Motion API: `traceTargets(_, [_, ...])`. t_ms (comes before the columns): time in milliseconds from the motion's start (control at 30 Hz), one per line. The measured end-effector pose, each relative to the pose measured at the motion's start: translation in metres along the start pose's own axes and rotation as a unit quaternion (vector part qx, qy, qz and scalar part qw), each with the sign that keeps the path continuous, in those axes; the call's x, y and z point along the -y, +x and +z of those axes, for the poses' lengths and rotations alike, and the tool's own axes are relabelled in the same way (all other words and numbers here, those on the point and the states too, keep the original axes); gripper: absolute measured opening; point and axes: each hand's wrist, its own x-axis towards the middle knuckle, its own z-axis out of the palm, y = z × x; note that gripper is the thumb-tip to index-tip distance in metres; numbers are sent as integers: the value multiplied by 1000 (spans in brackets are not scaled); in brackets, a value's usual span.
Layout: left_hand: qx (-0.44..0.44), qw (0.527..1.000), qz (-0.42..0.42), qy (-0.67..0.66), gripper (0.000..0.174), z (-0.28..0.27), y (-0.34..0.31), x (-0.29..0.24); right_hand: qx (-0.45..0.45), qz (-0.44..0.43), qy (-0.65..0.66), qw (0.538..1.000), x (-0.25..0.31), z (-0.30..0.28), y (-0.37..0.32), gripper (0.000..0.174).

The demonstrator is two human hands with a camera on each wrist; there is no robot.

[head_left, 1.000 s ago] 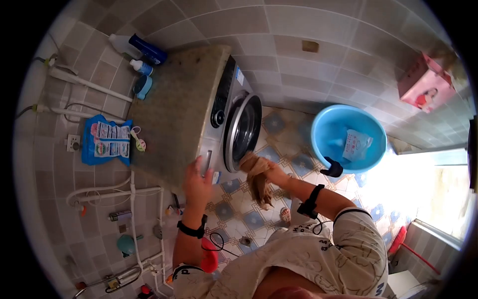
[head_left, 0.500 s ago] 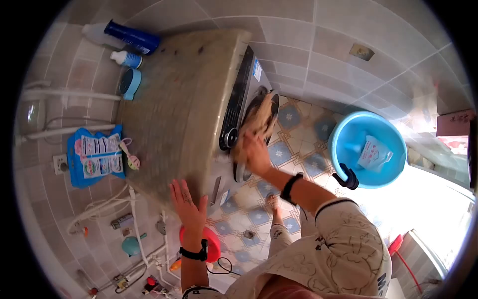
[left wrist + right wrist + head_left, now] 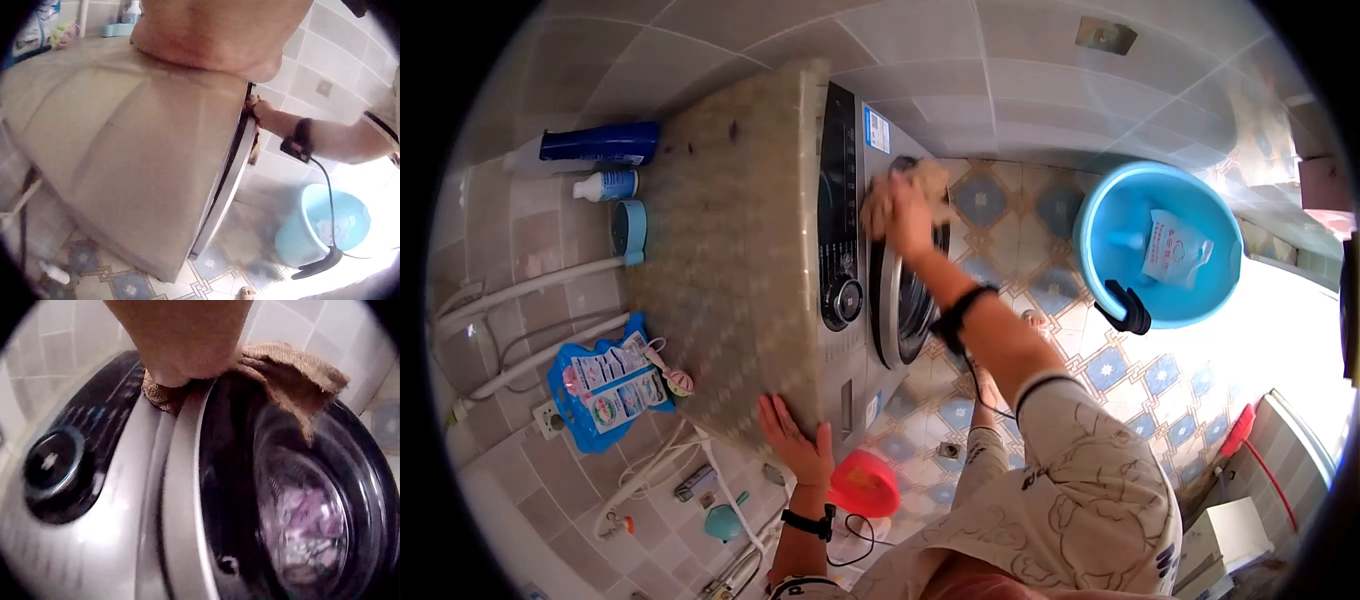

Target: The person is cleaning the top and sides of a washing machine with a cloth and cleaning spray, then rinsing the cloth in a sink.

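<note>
A front-loading washing machine (image 3: 730, 250) stands at left, its round door (image 3: 889, 310) at the front. My right hand (image 3: 908, 215) holds a brown cloth (image 3: 937, 184) against the far side of the door's rim. In the right wrist view, the cloth (image 3: 297, 370) drapes over the dark door glass (image 3: 234, 469), with part tucked by the gap at the frame. The fingers there are mostly hidden behind the hand (image 3: 181, 344). With fingers extended, my left hand (image 3: 798, 447) rests on the machine's near top corner.
A light-blue tub (image 3: 1115, 250) with a plastic packet (image 3: 1175, 250) inside sits on the tiled floor at right, a black strap-like thing (image 3: 1130, 308) over its rim. Bottles (image 3: 600, 145) and a blue detergent bag (image 3: 610, 390) line the machine's back edge. A red basin (image 3: 865, 483) lies below the left hand.
My right hand has carried the cloth from below the door up to its far rim. The left hand has settled on the machine's top corner. The head view has shifted.
</note>
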Motion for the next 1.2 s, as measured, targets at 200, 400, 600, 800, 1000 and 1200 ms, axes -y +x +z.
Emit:
traceTargets(200, [48,998,-11,-30,83,-7,1,7,85,51,44,994,29,-27,-7,38])
traceTargets(400, [63,997,-20,-45,85,-11,4,-4,231,-56,152,959,53,-83,-185,48])
traceTargets(600, [68,998,7,15,79,-4,4,0,248,-111,188,944,29,-70,-140,52])
traceTargets(800, [52,997,22,57,69,-4,1,2,91,30,113,989,4,-24,-19,44])
traceTargets(1000, [63,997,23,46,71,-7,2,-1,116,-38,93,988,55,-57,-87,43])
traceTargets(1200, [54,996,60,47,67,-5,0,9,127,-45,61,989,88,-72,-175,37])
